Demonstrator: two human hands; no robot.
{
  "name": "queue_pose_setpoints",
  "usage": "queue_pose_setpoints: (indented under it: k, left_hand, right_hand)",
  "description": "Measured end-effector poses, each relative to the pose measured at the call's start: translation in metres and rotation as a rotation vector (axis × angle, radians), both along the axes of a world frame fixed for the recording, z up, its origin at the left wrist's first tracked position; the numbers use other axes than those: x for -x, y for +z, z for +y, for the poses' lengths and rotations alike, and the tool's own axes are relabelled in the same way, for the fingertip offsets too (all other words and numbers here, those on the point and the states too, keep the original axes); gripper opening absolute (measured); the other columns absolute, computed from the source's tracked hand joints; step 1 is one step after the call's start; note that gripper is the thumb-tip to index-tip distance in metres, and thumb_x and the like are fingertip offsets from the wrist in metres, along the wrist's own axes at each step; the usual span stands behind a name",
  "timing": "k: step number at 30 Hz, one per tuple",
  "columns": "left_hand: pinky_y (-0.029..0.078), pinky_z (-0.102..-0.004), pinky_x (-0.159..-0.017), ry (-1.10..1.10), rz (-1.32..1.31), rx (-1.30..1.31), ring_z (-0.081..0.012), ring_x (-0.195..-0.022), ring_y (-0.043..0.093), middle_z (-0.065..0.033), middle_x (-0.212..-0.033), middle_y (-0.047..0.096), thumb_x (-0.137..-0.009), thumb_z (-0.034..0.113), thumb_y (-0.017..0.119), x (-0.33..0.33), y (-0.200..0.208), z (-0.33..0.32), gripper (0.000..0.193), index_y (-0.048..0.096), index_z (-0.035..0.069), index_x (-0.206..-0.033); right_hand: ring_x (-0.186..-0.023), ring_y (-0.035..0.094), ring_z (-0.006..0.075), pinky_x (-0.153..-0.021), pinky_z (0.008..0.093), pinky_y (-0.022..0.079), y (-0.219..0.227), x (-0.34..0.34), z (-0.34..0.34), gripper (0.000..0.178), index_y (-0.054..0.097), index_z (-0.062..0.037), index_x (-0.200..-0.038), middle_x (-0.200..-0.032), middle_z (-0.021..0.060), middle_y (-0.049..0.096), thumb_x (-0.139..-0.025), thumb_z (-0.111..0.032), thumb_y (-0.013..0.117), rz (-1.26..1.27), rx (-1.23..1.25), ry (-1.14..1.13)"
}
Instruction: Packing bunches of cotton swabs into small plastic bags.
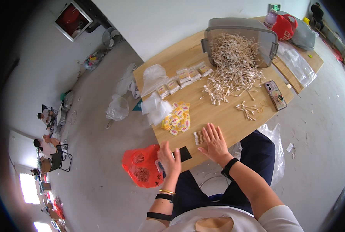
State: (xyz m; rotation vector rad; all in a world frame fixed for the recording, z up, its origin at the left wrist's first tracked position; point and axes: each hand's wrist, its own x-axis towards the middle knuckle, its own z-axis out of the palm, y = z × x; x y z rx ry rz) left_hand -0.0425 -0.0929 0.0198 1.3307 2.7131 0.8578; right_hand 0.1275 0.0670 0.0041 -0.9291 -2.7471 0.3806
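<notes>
My right hand (216, 144) lies nearly flat at the table's near edge, fingers stretched, against a neat row of cotton swabs (198, 138) that it partly covers. My left hand (170, 161) is raised at the near left corner, thumb apart from the fingers, beside a flat black rectangle (185, 154). A small clear piece with a bluish part (159, 166) shows behind its fingers; whether they touch it I cannot tell. Farther in lies a heap of small yellow-and-white cards (179, 118). A big pile of loose cotton swabs (234, 79) spills from a tipped grey plastic bin (268, 48).
Several small filled packets (184, 75) stand in a row behind clear bags (159, 112). A phone (275, 95), rubber bands (262, 106) and a small swab pile (248, 111) lie at right. A red plastic bag (135, 170) hangs by the near left corner.
</notes>
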Motion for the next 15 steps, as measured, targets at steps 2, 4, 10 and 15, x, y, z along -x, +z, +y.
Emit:
queue_pose_setpoints:
  k: [2, 4, 10, 15]
  left_hand:
    - [0.028, -0.0559, -0.115, 0.140, 0.030, -0.055, -0.0399, -0.140, 0.040, -0.0226, -0.150, 0.045, -0.102, 0.037, 0.053, 0.032, -0.013, -0.038, 0.055, 0.044, 0.003, -0.145]
    - [0.033, -0.0511, -0.114, 0.331, -0.041, 0.011, -0.0401, -0.138, 0.042, -0.0229, -0.145, 0.049, -0.102, 0.036, 0.054, 0.057, -0.031, -0.072, 0.053, 0.048, 0.002, -0.142]
    - [0.048, -0.0409, -0.086, 0.633, -0.570, -0.336, -0.0278, -0.093, 0.062, -0.0195, -0.093, 0.066, -0.101, 0.062, 0.045, 0.052, -0.057, -0.071, 0.070, 0.063, -0.005, -0.100]
    - [0.045, -0.0441, -0.065, 0.660, -0.489, -0.234, -0.0268, -0.065, 0.059, -0.0154, -0.065, 0.060, -0.100, 0.062, 0.048, 0.050, -0.071, -0.054, 0.072, 0.051, -0.002, -0.067]
  right_hand:
    - [-0.156, 0.015, 0.0303, -0.127, 0.0478, 0.008, -0.003, -0.001, 0.000, 0.096, 0.030, -0.0015, -0.156, -0.165, 0.0182, 0.024, -0.088, -0.062, 0.061, -0.001, -0.030, 0.009]
    - [-0.156, 0.015, 0.0298, -0.127, 0.0479, 0.009, -0.004, 0.005, -0.008, 0.096, 0.030, -0.0024, -0.157, -0.165, 0.0174, 0.024, -0.087, -0.062, 0.060, 0.023, -0.036, 0.038]
    - [-0.156, 0.015, 0.0277, -0.127, 0.0480, 0.009, -0.004, 0.036, -0.059, 0.092, 0.031, -0.0057, -0.157, -0.166, 0.0139, 0.023, -0.089, -0.062, 0.056, -0.059, -0.050, 0.238]
    - [-0.156, 0.017, 0.0266, -0.127, 0.0490, 0.010, -0.002, 0.041, -0.070, 0.081, 0.033, -0.0114, -0.157, -0.166, 0.0085, 0.025, -0.093, -0.056, 0.055, -0.026, -0.032, 0.268]
